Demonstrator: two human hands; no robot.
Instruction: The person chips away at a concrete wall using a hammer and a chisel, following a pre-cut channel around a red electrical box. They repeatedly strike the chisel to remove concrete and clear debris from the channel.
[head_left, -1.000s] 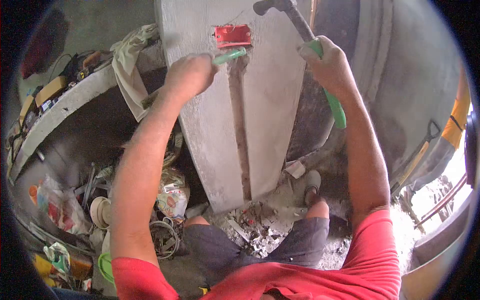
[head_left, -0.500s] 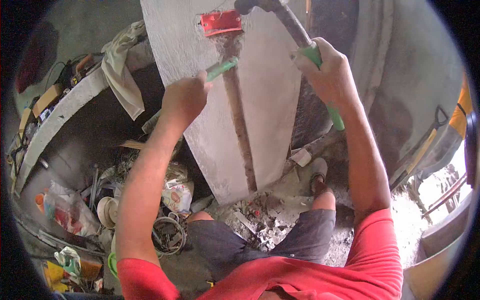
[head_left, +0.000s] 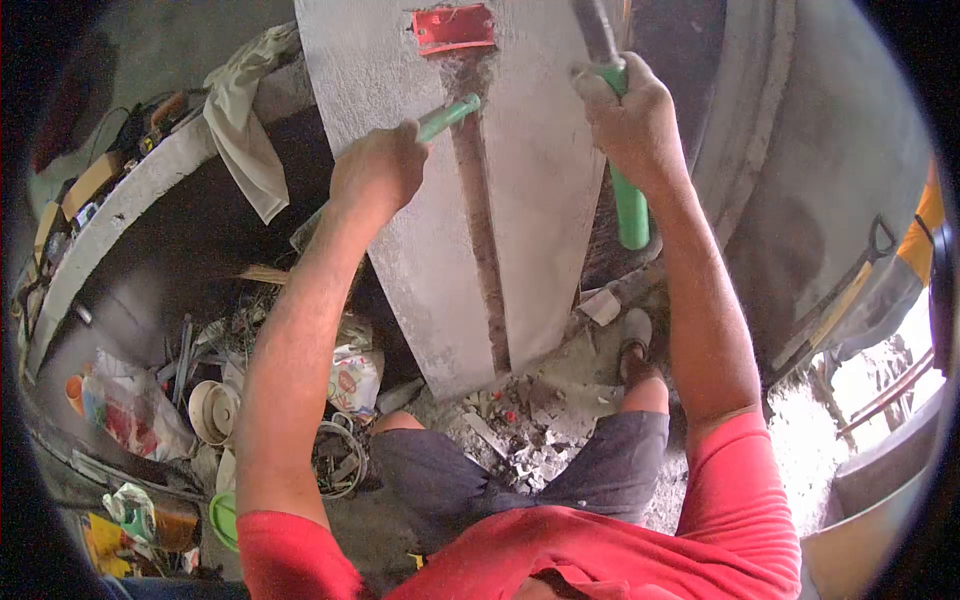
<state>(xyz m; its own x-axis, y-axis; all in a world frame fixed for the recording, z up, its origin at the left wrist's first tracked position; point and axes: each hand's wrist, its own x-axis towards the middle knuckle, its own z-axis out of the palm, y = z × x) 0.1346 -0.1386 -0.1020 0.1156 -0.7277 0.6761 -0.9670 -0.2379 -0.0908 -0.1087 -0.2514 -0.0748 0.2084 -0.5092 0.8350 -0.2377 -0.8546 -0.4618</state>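
Observation:
My left hand (head_left: 380, 170) is closed around a green-handled chisel (head_left: 450, 118). The green end sticks out past my fist, over the groove; the blade is not visible. In my right hand (head_left: 635, 120) is a hammer (head_left: 630, 205), gripped by its green handle. Its dark shaft runs up out of the top of the view, and its head is out of sight. Before me stands a grey plastered pillar (head_left: 545, 220) with a narrow groove (head_left: 478, 210) cut down its face. A red electrical box (head_left: 453, 28) is set at the groove's upper end.
Broken rubble (head_left: 520, 440) covers the floor between my legs. To the left lie a wire-rimmed bucket (head_left: 340, 460), plastic bags (head_left: 355, 375) and other clutter. A cloth (head_left: 245, 125) hangs over a curved concrete ledge (head_left: 150, 225). A shovel (head_left: 850, 300) leans at the right.
My right hand has risen slightly and shifted left, and the hammer has swung more upright, its head leaving the view. My left hand and the chisel sit slightly higher in view.

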